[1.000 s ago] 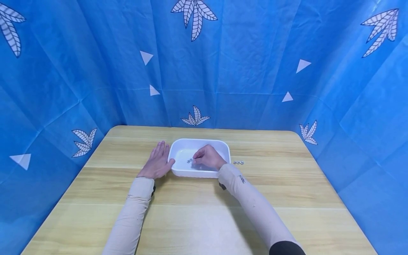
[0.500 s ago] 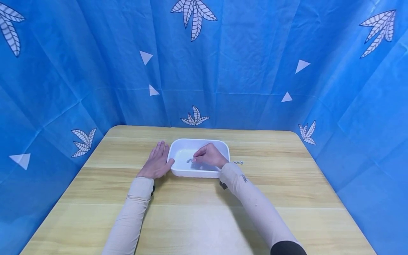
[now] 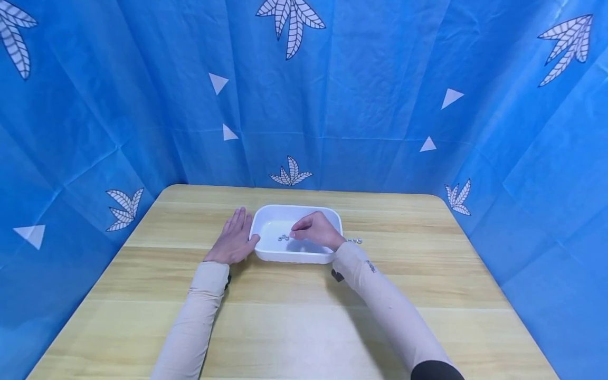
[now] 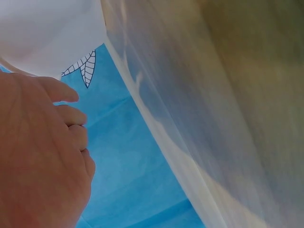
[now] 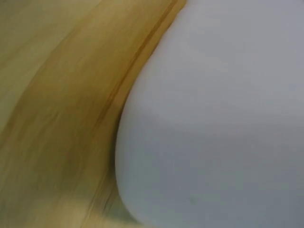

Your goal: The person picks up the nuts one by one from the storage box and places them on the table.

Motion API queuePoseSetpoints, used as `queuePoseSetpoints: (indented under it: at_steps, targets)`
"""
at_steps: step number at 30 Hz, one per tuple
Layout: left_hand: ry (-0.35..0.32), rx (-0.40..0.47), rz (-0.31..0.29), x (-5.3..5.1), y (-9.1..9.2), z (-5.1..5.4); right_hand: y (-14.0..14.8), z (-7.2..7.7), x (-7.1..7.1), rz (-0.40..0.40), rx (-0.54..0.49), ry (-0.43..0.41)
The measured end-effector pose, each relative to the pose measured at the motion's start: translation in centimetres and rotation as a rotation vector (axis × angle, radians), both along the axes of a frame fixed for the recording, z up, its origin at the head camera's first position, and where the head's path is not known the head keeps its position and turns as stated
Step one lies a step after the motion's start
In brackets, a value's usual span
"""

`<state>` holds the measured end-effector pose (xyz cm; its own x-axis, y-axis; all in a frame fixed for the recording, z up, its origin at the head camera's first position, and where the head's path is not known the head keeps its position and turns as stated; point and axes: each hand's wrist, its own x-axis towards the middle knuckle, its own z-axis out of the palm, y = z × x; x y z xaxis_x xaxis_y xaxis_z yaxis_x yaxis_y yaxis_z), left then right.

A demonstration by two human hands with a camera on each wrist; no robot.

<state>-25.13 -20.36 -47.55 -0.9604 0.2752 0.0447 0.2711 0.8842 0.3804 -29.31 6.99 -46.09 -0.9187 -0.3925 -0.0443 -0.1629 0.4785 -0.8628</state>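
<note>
In the head view a white rectangular tray (image 3: 285, 257) stands on the wooden table. Several small silvery metal nuts, apparently three, lie close together inside, one nut (image 3: 280, 239) at their left end. My right hand (image 3: 317, 231) hovers over the tray just right of them, thumb and fingertips near each other and apart from the nuts; I see nothing held there. Flat beside the tray, my left hand (image 3: 233, 240) rests on the table, its thumb touching the tray's left rim. The left wrist view shows the left hand (image 4: 42, 152) close to the tray (image 4: 47, 33); the right wrist view hides the right hand.
A short row of similar metal nuts (image 3: 359, 241) lies on the table right of the tray, partly covered by the right sleeve. Bare tabletop (image 3: 294, 327) stretches toward the person. A blue patterned curtain (image 3: 389, 105) closes off the back and sides.
My right hand has drawn slightly up and right from the nuts in the tray, so a third nut is now plainly visible. My left hand has stayed in place.
</note>
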Motion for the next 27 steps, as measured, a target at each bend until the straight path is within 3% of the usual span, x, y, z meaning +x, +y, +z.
queuePoseSetpoints:
  at_steps: [5,17,27]
  targets:
    - [0.012,0.004,-0.001,0.0,0.0,0.0,0.9,0.5,0.4,-0.034,0.003,-0.004]
    - [0.016,0.020,0.000,0.1,-0.1,0.0,4.2,2.0,1.2,-0.074,-0.127,0.010]
    - [0.024,0.014,-0.004,0.1,0.2,0.0,9.1,2.7,2.2,-0.152,-0.222,0.047]
